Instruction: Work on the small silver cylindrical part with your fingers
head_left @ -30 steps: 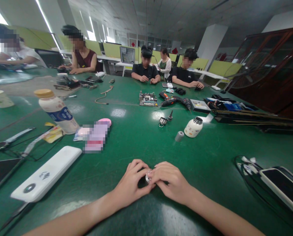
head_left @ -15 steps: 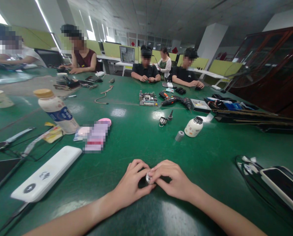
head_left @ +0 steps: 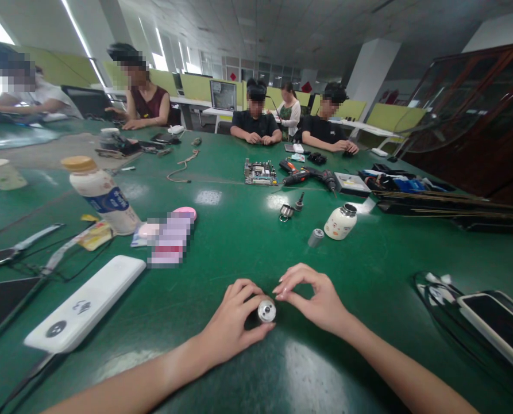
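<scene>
My left hand is wrapped round a small silver cylindrical motor, its round end face with a dark centre turned up toward me. Just to the right, my right hand hovers apart from the motor, thumb and fingertips pinched together. Whatever those fingertips hold, if anything, is too small to make out. Farther off on the green table stands a second grey metal cylinder of similar size, beside a white patterned bottle without a cap. Behind them lie a metal lid piece with a ring and a small dark fitting.
On the left are a white power bank, a drink bottle and a pink-purple packet. A phone with cables lies at right. A circuit board and power drills lie farther back; several people sit across.
My right hand has lifted off the motor and moved right and slightly away, fingertips pinched. The motor's end face is now uncovered. My left hand stays round it.
</scene>
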{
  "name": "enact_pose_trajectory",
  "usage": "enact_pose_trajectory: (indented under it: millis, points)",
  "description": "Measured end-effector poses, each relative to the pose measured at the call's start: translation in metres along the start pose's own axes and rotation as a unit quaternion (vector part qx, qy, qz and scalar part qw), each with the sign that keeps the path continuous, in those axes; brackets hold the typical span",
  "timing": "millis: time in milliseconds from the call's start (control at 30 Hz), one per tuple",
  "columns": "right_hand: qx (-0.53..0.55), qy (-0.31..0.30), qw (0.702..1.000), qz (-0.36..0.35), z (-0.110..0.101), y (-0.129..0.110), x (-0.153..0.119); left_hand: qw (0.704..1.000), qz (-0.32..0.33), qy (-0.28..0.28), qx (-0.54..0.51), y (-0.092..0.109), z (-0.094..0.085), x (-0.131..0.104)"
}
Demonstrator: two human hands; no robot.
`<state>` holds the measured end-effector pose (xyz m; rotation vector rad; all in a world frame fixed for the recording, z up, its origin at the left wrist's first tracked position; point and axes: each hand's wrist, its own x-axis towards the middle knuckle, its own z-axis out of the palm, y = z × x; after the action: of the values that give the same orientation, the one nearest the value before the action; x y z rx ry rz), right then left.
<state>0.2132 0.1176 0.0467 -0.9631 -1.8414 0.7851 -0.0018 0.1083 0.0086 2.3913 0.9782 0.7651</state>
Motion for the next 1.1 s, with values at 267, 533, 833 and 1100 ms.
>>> enact_pose_trajectory:
  millis: [267, 533, 833, 1100]
  points:
    - [-0.018, -0.196, 0.972, 0.126, -0.022, 0.042, 0.005, 1.000, -0.023, -0.013, -0.012, 0.001, -0.002, 0.001]
    - [0.021, -0.122, 0.983, 0.139, -0.009, 0.031, 0.002, 1.000, -0.024, -0.011, -0.014, 0.001, -0.001, 0.001]
    - [0.070, -0.002, 0.994, 0.083, 0.028, 0.003, -0.012, 1.000, -0.017, -0.013, -0.016, -0.002, 0.001, 0.000]
    - [0.023, -0.009, 0.998, 0.054, 0.027, 0.000, -0.012, 1.000, -0.009, -0.004, -0.020, -0.001, 0.002, 0.001]
